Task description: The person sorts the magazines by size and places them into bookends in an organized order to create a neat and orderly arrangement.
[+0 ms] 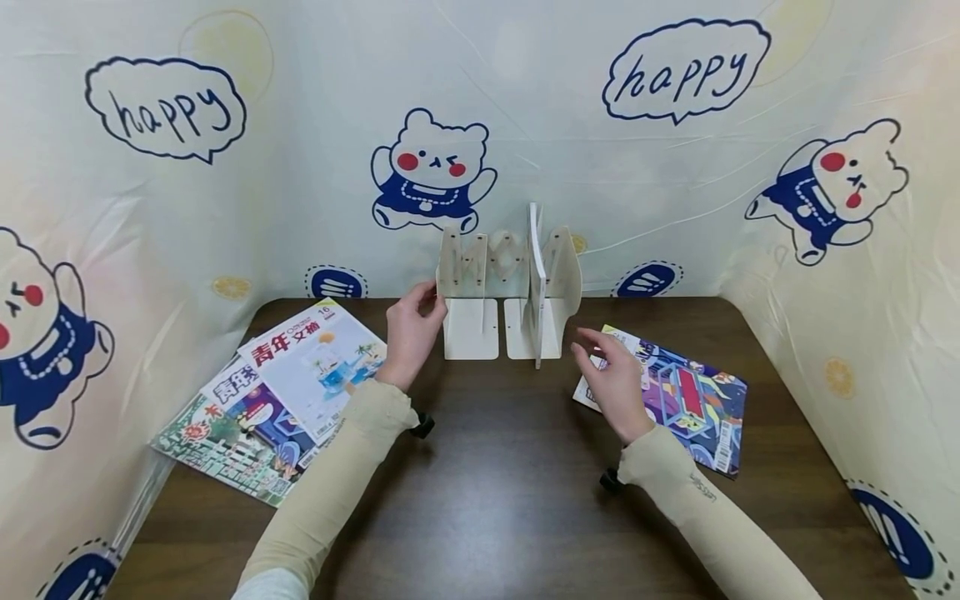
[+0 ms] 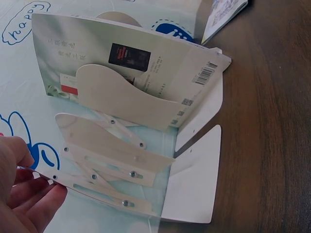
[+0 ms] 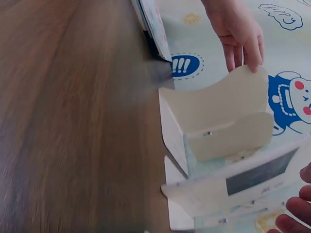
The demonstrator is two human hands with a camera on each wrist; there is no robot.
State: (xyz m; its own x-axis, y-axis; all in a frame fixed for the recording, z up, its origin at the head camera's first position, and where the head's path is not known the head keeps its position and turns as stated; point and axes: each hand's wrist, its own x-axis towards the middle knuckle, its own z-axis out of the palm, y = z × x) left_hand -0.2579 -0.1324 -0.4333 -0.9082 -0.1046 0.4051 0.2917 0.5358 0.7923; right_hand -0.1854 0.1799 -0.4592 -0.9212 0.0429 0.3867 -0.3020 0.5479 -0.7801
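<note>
Expandable bookend rack (image 1: pixel 510 287), cream-coloured, standing upright at the middle of the table's (image 1: pixel 517 500) far edge, against the printed backdrop (image 1: pixel 570 125); two end plates joined by a scissor lattice, with two flat base plates lying on the wood. One thin book (image 1: pixel 535 275), upright, held in the rack against its right end plate; the left wrist view shows its pale cover with a barcode. Left hand (image 1: pixel 411 333): at the rack's left end plate, fingertips (image 2: pixel 29 204) pinching the plate's edge, thumb on one side and fingers on the other. Right hand (image 1: pixel 613 379): above the table just right of the rack, touching nothing, fingers loosely spread and holding nothing. Magazine stack (image 1: pixel 277 400): several overlapping magazines, fanned, at the table's left edge, the top cover with red characters. Single magazine (image 1: pixel 675 400): flat, colourful cover, near the table's right edge, partly behind the right hand. Both forearms in beige sleeves.
</note>
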